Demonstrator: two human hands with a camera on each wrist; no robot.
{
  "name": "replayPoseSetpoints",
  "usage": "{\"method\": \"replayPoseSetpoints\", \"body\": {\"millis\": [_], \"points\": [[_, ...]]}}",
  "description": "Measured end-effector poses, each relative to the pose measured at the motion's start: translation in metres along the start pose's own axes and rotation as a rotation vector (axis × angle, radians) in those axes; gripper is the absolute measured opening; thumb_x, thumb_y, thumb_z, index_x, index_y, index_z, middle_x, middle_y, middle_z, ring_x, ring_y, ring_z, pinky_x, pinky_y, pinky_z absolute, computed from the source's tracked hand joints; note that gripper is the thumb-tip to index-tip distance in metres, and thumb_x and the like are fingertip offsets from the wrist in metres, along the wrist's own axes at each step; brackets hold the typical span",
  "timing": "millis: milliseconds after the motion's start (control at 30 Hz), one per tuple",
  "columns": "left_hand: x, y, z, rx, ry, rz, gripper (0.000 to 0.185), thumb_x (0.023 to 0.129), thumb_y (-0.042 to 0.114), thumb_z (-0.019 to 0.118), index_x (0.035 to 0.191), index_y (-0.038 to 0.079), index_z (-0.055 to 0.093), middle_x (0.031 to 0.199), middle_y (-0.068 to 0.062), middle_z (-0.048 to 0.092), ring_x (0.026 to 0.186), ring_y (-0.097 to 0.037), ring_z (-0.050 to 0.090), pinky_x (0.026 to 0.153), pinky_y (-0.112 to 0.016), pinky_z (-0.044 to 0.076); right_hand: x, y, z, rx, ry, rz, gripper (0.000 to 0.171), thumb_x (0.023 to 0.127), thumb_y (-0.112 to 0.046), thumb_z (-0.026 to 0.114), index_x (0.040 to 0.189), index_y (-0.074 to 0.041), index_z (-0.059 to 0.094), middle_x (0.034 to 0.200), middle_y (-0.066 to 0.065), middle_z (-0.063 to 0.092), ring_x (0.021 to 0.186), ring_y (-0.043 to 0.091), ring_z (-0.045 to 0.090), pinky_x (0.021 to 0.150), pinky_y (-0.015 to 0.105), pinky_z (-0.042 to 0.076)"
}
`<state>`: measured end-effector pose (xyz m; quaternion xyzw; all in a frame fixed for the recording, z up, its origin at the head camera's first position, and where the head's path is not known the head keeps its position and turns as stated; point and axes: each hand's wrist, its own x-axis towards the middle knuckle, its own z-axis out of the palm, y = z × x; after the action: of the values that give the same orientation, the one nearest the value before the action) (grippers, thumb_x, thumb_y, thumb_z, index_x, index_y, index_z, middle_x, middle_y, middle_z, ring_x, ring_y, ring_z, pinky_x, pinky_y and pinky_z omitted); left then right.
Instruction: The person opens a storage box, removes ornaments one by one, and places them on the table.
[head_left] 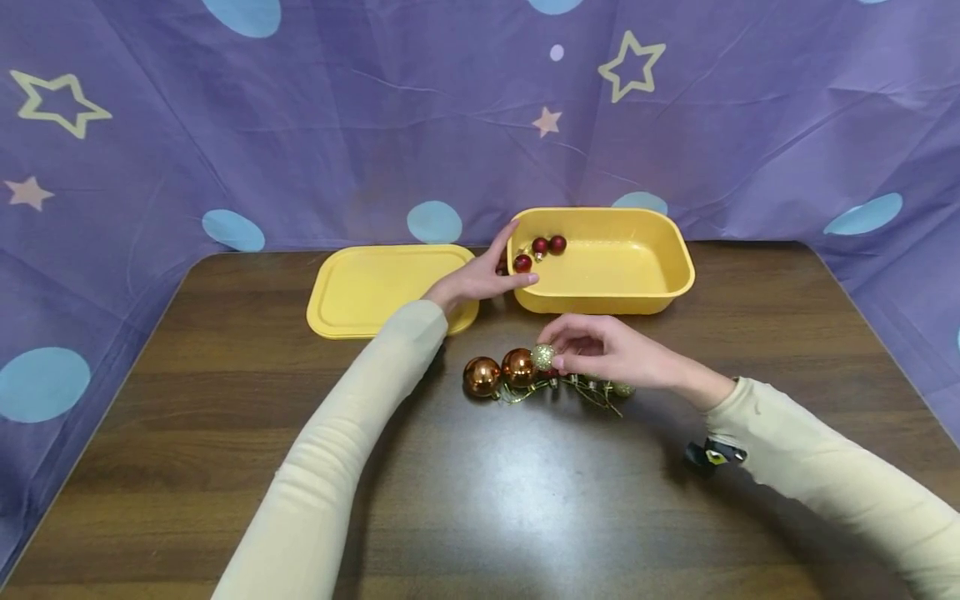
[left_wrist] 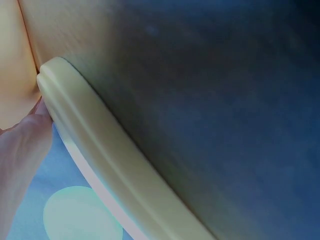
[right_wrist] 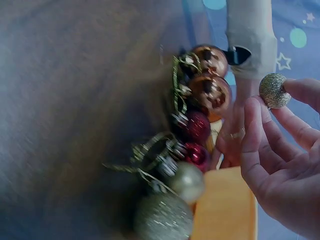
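Head view shows the right hand (head_left: 611,354) pinching a small gold glitter ball ornament (head_left: 542,357) in its fingers (right_wrist: 300,90), just above the row of copper, red and gold baubles (head_left: 517,371) lying left to right on the dark wooden bench (head_left: 480,500). Just beyond, far of it, sits the yellow plastic tub (head_left: 637,287); the left hand (head_left: 480,279), fingers straight, rests against its left rim, beside the flat yellow lid (head_left: 367,287).
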<state>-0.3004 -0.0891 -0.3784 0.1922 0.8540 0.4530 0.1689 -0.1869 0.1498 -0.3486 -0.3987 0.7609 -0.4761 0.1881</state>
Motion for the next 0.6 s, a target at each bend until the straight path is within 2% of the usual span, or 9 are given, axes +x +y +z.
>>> {"method": "replayPoseSetpoints", "body": {"millis": [233, 433, 600], "points": [[-0.001, 0.001, 0.0, 0.002, 0.001, -0.011, 0.101, 0.089, 0.042, 0.068, 0.155, 0.032, -0.008, 0.159, -0.017, 0.013, 0.139, -0.035, 0.028, 0.114, -0.043, 0.021, -0.005, 0.005, 0.015, 0.004, -0.052, 0.003, 0.024, 0.093, -0.001, 0.062, 0.117, -0.001, 0.059, 0.094, 0.013, 0.068, 0.08, 0.025, 0.066, 0.076, 0.033, 0.056], [-0.002, 0.001, 0.0, -0.001, 0.0, -0.017, 0.101, 0.09, 0.042, 0.067, 0.155, 0.033, -0.009, 0.158, -0.019, 0.016, 0.138, -0.036, 0.03, 0.113, -0.044, 0.022, -0.012, 0.009, 0.024, -0.034, -0.087, -0.002, 0.026, 0.092, -0.003, 0.064, 0.118, -0.005, 0.06, 0.096, 0.007, 0.07, 0.079, 0.022, 0.068, 0.073, 0.032, 0.056], [-0.002, 0.001, 0.0, -0.011, 0.002, -0.014, 0.1, 0.09, 0.041, 0.067, 0.155, 0.033, -0.008, 0.157, -0.02, 0.018, 0.138, -0.037, 0.03, 0.113, -0.043, 0.023, -0.018, 0.012, 0.028, -0.117, -0.107, -0.024, 0.027, 0.092, -0.005, 0.066, 0.118, -0.005, 0.062, 0.106, 0.003, 0.068, 0.083, 0.015, 0.067, 0.075, 0.029, 0.056]]}}
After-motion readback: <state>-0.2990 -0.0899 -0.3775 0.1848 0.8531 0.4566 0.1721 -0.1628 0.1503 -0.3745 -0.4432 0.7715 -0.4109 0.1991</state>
